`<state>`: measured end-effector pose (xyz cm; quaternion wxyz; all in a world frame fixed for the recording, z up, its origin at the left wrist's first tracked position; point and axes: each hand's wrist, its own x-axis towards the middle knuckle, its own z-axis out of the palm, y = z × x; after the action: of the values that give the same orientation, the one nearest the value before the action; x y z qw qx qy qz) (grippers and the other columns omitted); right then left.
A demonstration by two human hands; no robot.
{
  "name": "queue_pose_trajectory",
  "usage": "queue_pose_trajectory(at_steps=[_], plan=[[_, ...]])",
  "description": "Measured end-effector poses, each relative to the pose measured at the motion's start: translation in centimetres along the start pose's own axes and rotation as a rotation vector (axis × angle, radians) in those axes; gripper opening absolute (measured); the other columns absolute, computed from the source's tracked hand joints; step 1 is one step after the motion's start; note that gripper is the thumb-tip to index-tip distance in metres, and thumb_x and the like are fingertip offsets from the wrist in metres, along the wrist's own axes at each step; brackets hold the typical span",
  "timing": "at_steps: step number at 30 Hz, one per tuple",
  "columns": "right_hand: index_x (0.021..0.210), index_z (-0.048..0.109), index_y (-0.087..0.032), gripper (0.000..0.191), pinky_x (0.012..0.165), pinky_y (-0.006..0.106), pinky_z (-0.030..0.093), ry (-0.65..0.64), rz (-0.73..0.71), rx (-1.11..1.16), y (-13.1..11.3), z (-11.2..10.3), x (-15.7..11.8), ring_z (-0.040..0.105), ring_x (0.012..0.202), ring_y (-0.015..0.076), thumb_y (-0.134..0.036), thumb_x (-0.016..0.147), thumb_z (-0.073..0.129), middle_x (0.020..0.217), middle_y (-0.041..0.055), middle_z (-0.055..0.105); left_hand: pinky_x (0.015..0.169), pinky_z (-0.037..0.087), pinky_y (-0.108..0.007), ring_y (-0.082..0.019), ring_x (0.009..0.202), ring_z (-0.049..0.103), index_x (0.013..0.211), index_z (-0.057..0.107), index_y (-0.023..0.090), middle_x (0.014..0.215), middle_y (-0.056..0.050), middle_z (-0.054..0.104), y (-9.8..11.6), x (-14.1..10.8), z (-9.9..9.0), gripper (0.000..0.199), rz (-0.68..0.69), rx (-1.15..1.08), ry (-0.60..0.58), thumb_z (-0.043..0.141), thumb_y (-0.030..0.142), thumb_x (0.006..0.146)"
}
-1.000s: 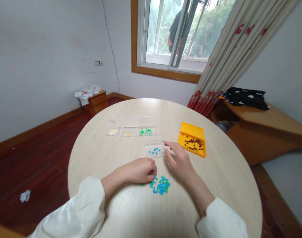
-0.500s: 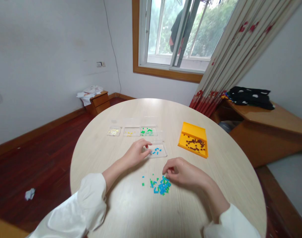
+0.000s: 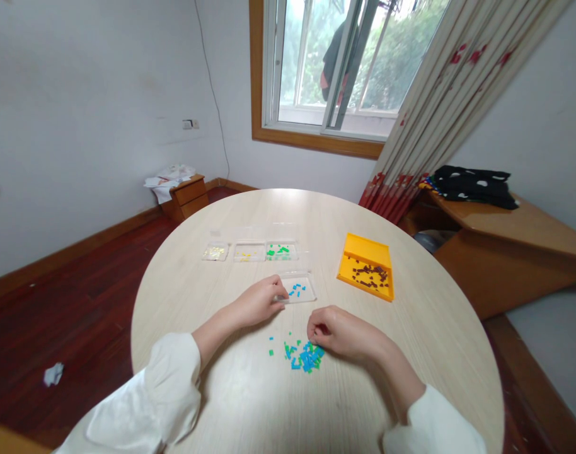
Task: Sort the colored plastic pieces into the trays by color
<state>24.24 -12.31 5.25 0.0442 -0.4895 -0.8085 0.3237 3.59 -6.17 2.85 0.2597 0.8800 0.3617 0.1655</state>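
My left hand (image 3: 262, 299) is closed at the left edge of a clear plastic box (image 3: 312, 290), its fingertips gripping that side. Several small blue pieces (image 3: 297, 291) lie inside this box. My right hand (image 3: 333, 328) is closed in a pinch at the upper right of a loose pile of small blue and green pieces (image 3: 309, 358); whatever is between its fingertips is hidden. A few green and blue pieces (image 3: 271, 352) lie apart, left of the pile.
Farther back stand clear boxes with pale pieces (image 3: 215, 252), yellow pieces (image 3: 248, 255) and green pieces (image 3: 279, 251). An open yellow case (image 3: 365, 268) with dark brown pieces (image 3: 375, 276) lies at the right. All rest on a round pale table (image 3: 222, 410).
My left fingers, spread over the box's left side before, have drawn together and lowered at its edge. My right fingers have curled closer together beside the pile.
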Motion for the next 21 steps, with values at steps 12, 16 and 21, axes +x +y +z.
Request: queue_pose_trajectory(at_steps=[12,16,21], plan=[[0.076,0.07,-0.016,0.021,0.056,0.02,0.036,0.049,-0.027,-0.011,0.5,-0.2,-0.5,0.051,0.059,0.0109,-0.006,0.064,0.055,0.067,0.0009,0.062,0.08,0.044,-0.028,-0.016,0.087,0.054,0.089,0.063,0.015,0.092,-0.005,0.054,0.2,-0.2,-0.1,0.012,0.068,-0.04,0.036,0.059,0.014,0.078],[0.076,0.071,-0.018,0.021,0.067,0.022,0.041,0.07,-0.079,-0.033,0.5,0.1,-0.2,0.056,0.072,0.0138,-0.007,0.063,0.058,0.077,0.0025,0.066,0.079,0.042,-0.027,-0.015,0.085,0.054,0.087,0.062,0.015,0.09,-0.004,0.056,0.9,-0.3,-0.7,0.01,0.104,-0.092,0.055,0.058,0.016,0.079],[0.075,0.072,-0.017,0.023,0.063,0.022,0.04,0.041,-0.045,-0.05,0.0,0.2,-0.1,0.057,0.068,0.0137,-0.006,0.065,0.055,0.075,0.0035,0.068,0.063,0.037,-0.022,-0.01,0.064,0.047,0.075,0.061,0.014,0.068,0.001,0.053,1.6,-0.5,-1.2,0.007,0.1,-0.139,-0.072,0.057,0.017,0.078]])
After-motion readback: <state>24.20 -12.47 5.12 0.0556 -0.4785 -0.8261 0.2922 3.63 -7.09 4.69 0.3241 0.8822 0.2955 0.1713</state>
